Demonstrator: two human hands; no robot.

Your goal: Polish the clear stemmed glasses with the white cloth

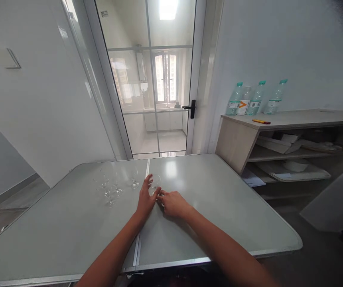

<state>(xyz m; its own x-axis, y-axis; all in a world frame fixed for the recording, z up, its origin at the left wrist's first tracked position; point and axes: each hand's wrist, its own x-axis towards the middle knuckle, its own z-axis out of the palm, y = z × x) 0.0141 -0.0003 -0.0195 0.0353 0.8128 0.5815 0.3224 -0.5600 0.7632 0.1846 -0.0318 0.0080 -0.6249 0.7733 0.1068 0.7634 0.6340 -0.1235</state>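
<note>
A clear stemmed glass (156, 180) stands at the middle of the table, near the seam. Curved around its left side is my left hand (146, 197), with the thumb in front and the fingers behind. My right hand (174, 203) is closed low at the glass's near right side, its fingertips at the stem or foot, which they mostly hide. The two hands meet at the thumb and fingertips. To the left, several more clear stemmed glasses stand together, among them one nearer glass (110, 198) and one set a little apart (135, 182).
The pale table (216, 215) has a metal edge and a metal seam (137, 251). Behind it is a glass door (171, 139) with a black handle (192, 109). On the right, a wooden shelf unit (237, 135) bears several plastic bottles (274, 99) and a yellow-red cutter-like object (261, 121).
</note>
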